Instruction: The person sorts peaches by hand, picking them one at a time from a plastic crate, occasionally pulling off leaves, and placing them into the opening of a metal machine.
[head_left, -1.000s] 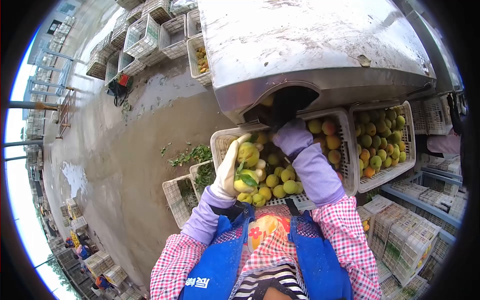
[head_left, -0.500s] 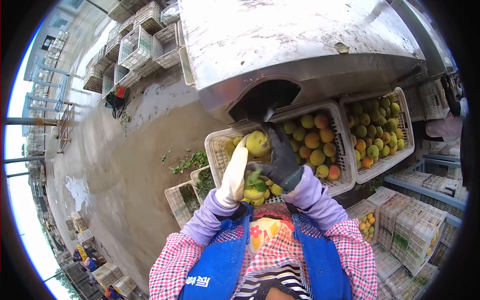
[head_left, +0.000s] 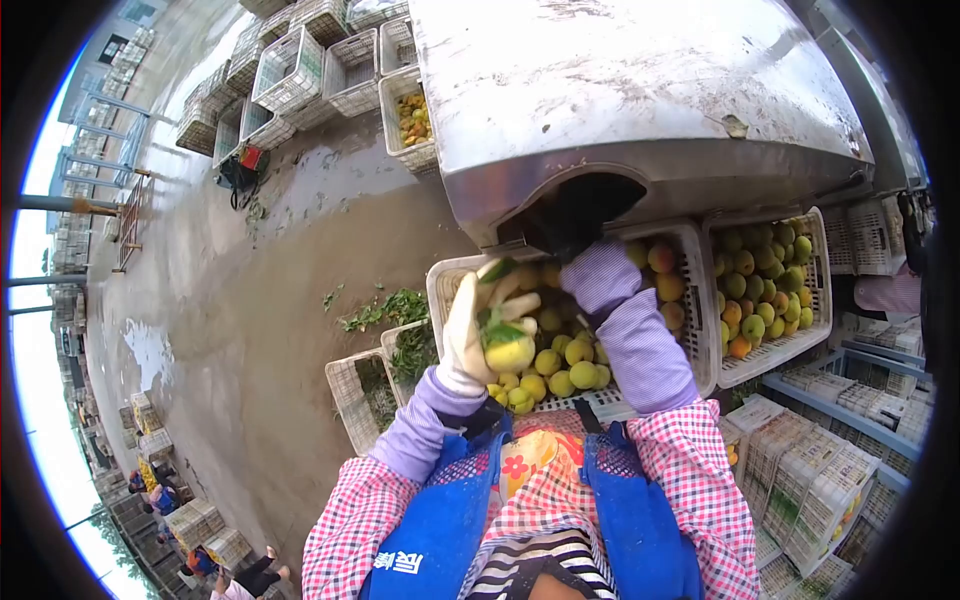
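My left hand (head_left: 462,338), in a cream glove, is over the left side of a white crate (head_left: 437,300). Its fingers curl round a round yellow-green fruit (head_left: 510,354) with green leaves (head_left: 500,331) on it. My right hand (head_left: 577,232), in a black glove, reaches up into the dark opening of a metal machine (head_left: 660,165). Its fingers are lost in the shadow there, so what they hold, if anything, is hidden. Below my forearms, loose yellow-green fruits (head_left: 560,372) lie in the crate.
A second crate (head_left: 826,335) of green and orange fruits stands on the right. Leafy crates (head_left: 352,395) sit at the left, and stacked crates (head_left: 292,80) stand on the wet floor behind. More crates (head_left: 815,480) are stacked at the lower right, near a blue frame (head_left: 850,410).
My right hand has left the fruits and moved up into the machine's opening. The big fruit between my hands is no longer there, while my left hand has kept the leafy fruit. The view has shifted slightly.
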